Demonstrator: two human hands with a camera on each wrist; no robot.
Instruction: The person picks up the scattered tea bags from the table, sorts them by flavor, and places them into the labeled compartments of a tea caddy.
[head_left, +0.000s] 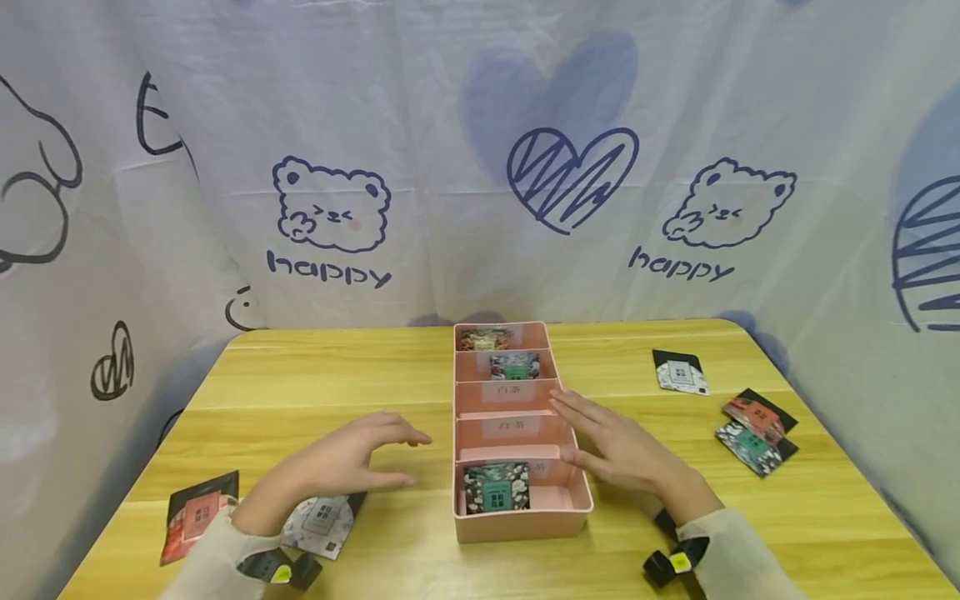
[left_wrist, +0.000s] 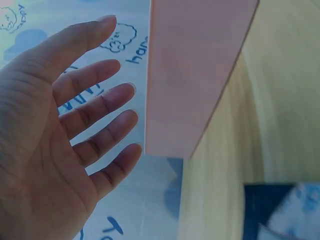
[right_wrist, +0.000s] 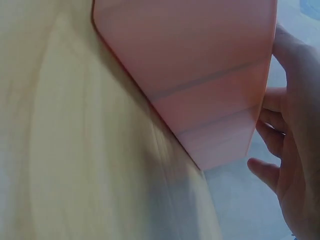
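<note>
A long pink divided box [head_left: 517,527] stands on the wooden table, its compartments running away from me. Its nearest compartment holds a green-labelled sachet [head_left: 497,488]; farther back are a blue-and-green sachet [head_left: 515,366] and a brownish one [head_left: 483,340]. To the left of the box, my left hand [head_left: 352,457] hovers with thumb and fingers spread, holding nothing; the left wrist view shows its palm facing the box's side wall [left_wrist: 192,75]. My right hand [head_left: 626,446] lies along the box's right rim, fingers extended, fingertips at the edge.
Left of the box, a red sachet [head_left: 197,510] and a white-and-black sachet [head_left: 321,523] lie partly behind my left forearm. On the right are a black-and-white sachet [head_left: 681,372], a red one [head_left: 760,414] and a green-labelled one [head_left: 753,447], the last two overlapping. A printed curtain [head_left: 465,275] hangs behind.
</note>
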